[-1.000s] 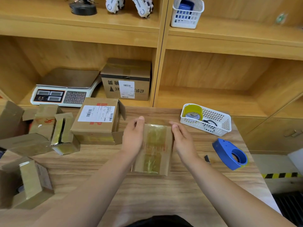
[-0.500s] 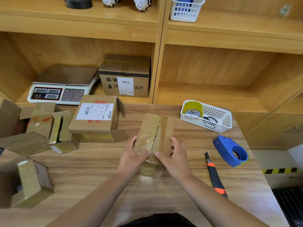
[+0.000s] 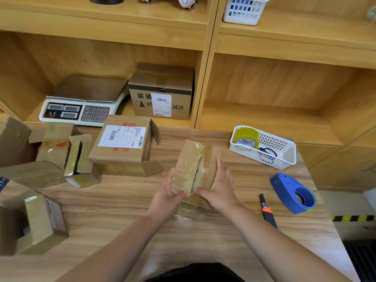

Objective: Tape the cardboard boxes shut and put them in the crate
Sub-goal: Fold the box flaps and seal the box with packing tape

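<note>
A small cardboard box (image 3: 195,161), covered in old shiny tape, stands on the wooden table (image 3: 234,241) in front of me with its two top flaps folded together. My left hand (image 3: 165,197) holds its left side, thumb pressing the near edge of the left flap. My right hand (image 3: 219,187) holds the right side, thumb on the right flap. A blue tape dispenser (image 3: 293,193) lies to the right. No crate is in view.
Several open cardboard boxes lie at the left, the largest one labelled (image 3: 124,145). A box cutter (image 3: 267,210) lies near the dispenser. A white basket (image 3: 270,151) holds a yellow tape roll (image 3: 246,136) and scissors. A scale (image 3: 81,104) and a box (image 3: 162,94) sit on the shelf.
The box was turned so its flap seam faces up. My hands slid from its far sides to the near end, thumbs now on the flaps. The box cutter came into view.
</note>
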Available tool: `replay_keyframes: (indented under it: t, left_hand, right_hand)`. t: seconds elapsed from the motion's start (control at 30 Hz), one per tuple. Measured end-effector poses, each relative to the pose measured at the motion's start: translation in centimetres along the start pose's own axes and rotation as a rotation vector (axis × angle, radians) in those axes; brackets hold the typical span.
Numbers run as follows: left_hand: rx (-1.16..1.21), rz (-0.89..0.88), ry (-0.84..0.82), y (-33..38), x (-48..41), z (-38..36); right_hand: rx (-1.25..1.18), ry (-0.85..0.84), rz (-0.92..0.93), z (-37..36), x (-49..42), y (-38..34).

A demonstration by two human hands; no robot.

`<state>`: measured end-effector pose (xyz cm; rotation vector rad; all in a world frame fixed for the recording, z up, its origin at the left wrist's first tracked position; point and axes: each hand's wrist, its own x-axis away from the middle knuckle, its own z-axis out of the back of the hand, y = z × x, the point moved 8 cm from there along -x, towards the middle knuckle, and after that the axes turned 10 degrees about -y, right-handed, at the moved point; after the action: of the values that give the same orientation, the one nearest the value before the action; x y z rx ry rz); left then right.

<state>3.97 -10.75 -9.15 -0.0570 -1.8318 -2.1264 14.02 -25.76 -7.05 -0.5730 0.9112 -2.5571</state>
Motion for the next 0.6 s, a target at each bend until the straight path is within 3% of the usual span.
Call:
replay_keyframes:
  t: [0.17, 0.3, 0.47, 0.6]
  left_hand:
    - [0.023, 0.005, -0.089, -0.5, -0.8, 0.0]
    - [-0.021, -0.007, -0.184, 0.0, -1.4, 0.2]
    - [-0.059, 0.005, -0.168, 0.3, -1.8, 0.8]
    - [0.026, 0.042, -0.135, -0.5, -1.9, 0.5]
  right_hand:
    - [-0.059, 0.056, -0.059, 2.2, -2.3, 0.5]
    - [0.092, 0.080, -0.026, 4.2, -4.2, -0.1]
    - [0.472, -0.185, 0.020, 2.5, -5.6, -1.0]
    - [0.577, -0.203, 0.032, 2.7, -6.4, -0.5]
